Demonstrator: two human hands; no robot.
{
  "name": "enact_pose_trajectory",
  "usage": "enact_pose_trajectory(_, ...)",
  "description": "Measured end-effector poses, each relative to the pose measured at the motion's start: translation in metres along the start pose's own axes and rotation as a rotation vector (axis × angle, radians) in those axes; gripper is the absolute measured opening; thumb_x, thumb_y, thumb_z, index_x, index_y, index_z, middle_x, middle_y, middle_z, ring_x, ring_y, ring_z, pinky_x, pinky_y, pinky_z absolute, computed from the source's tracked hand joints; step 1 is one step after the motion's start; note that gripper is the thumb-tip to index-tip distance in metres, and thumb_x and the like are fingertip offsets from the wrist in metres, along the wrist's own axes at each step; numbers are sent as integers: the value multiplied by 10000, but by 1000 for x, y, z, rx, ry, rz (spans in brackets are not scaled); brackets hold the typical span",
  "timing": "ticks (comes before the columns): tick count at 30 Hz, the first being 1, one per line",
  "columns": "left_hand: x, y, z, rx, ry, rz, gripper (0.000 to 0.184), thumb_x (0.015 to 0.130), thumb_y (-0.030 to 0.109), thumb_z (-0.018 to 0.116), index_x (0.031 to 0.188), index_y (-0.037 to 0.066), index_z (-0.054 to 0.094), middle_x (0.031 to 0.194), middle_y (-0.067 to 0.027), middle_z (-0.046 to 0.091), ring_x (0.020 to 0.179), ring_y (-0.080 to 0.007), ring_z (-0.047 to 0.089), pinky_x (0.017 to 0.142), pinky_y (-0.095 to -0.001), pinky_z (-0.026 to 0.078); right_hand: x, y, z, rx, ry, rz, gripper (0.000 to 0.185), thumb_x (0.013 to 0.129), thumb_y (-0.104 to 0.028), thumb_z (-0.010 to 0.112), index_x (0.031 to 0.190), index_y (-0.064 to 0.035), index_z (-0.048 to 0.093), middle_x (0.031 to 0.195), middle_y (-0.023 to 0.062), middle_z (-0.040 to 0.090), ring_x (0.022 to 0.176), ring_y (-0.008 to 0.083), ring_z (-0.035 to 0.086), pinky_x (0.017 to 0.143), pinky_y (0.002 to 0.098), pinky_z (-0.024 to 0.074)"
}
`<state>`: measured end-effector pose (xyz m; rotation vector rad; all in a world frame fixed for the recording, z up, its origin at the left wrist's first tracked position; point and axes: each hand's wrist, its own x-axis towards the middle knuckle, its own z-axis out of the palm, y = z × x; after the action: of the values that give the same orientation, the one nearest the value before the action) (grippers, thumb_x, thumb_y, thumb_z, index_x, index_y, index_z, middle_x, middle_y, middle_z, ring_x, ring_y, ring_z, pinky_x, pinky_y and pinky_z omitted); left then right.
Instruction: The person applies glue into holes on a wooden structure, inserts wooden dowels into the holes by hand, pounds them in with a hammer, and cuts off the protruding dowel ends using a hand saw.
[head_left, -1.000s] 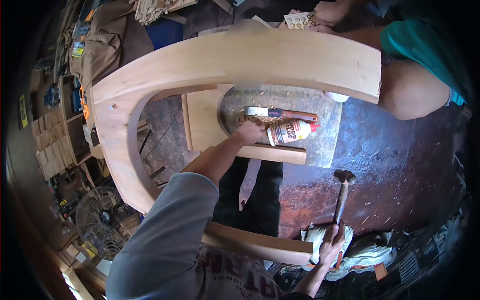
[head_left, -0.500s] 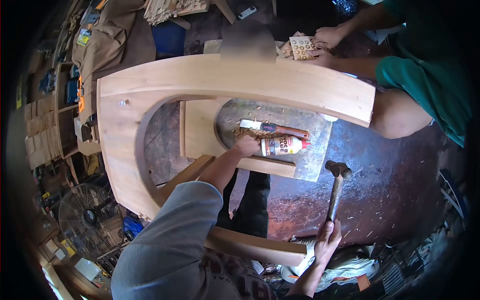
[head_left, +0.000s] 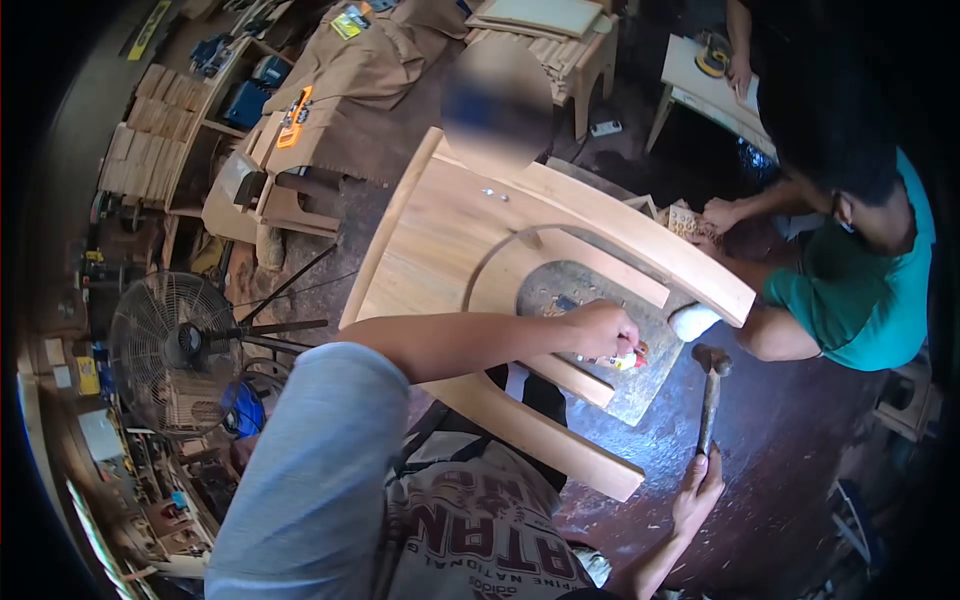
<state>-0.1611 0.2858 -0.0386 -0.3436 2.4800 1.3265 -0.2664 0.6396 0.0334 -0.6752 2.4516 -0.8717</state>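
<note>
My right hand (head_left: 697,490) is wrapped around the handle of a hammer (head_left: 710,400), its head pointing up and away from me. My left hand (head_left: 600,330) is raised over the middle of a pale wooden U-shaped frame (head_left: 410,240), fingers curled together; whatever they hold is too small or hidden to name. Under and beside those fingers lies a glue bottle (head_left: 628,360) with a red cap, partly covered by the hand. A smaller curved wooden piece (head_left: 605,265) shows inside the frame's opening, on a grey worn board (head_left: 650,375).
A co-worker in a green shirt (head_left: 850,300) crouches at the right, hands on a panel with round pieces (head_left: 685,222). Another person's hand (head_left: 740,75) is near a sander (head_left: 713,58). A standing fan (head_left: 185,345) is at left, beside a cloth-covered bench (head_left: 350,110).
My left hand has risen from the small wood bits beside the glue bottle, its fingers now curled. My view has shifted and turned. The hammer stays in my right hand.
</note>
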Motion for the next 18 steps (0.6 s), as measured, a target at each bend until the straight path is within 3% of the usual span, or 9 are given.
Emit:
enact_pose_trajectory(1,-22,15,-18,-308,116,-3,271,953,175,761,1171,14,776,971,-175,793,865,-252,783,838,-359,624,4,-6,4,64,41,-78,651,1140,-548,449,1304,47,657,676,63,462,601,165,426,544,401,343)
enact_pose_trajectory(3,-70,23,-45,-842,277,-27,277,985,136,764,1219,-12,762,1011,-137,798,880,-171,761,841,-287,602,15,-24,12,139,17,-102,647,1140,-548,452,1287,47,658,690,39,472,612,144,425,542,376,335)
enact_pose_trajectory(5,-122,19,-79,-960,529,-28,225,1006,68,737,1199,-47,753,1043,-102,790,925,-136,745,846,-275,599,22,-48,21,252,-18,-142,552,1150,-477,481,1254,34,664,710,-15,489,616,89,432,538,300,327)
enact_pose_trajectory(7,-163,0,-92,-1048,834,44,199,982,61,761,1146,-51,772,1034,-71,788,888,-107,724,803,-268,593,28,-75,35,303,-49,-159,506,1153,-432,490,1261,29,667,709,-20,490,615,80,444,537,289,337)
enact_pose_trajectory(9,-187,-5,-91,-978,981,21,194,969,59,777,1134,-44,778,1027,-66,787,890,-109,725,811,-265,594,37,-92,49,369,-107,-179,387,1155,-303,497,1288,14,674,710,-36,501,606,57,465,530,259,356)
enact_pose_trajectory(10,-198,-5,-86,-911,1113,-18,190,957,56,794,1122,-36,784,1019,-60,785,892,-111,726,819,-263,596,40,-100,55,365,-117,-190,387,1155,-303,497,1288,14,674,710,-36,501,606,57,465,530,259,356)
enact_pose_trajectory(12,-216,-5,-83,-728,1157,-46,165,934,43,813,1085,-19,798,1029,-79,790,911,-131,746,828,-265,607,45,-114,67,372,-167,-223,383,1152,-275,490,1318,18,672,708,-34,505,595,59,456,529,259,357)
enact_pose_trajectory(16,-227,-5,-75,-563,1355,173,187,889,10,841,1072,-8,805,1035,-125,794,901,-161,765,810,-274,625,46,-130,83,336,-215,-238,426,1171,-330,485,1340,28,643,700,-44,491,580,41,438,520,227,336)
enact_pose_trajectory(18,-233,-8,-75,-525,1377,224,174,925,-5,808,1098,-17,795,1040,-118,794,925,-162,768,830,-277,627,44,-140,87,363,-241,-206,381,1145,-242,503,1346,38,664,702,-33,516,588,58,462,528,255,357)
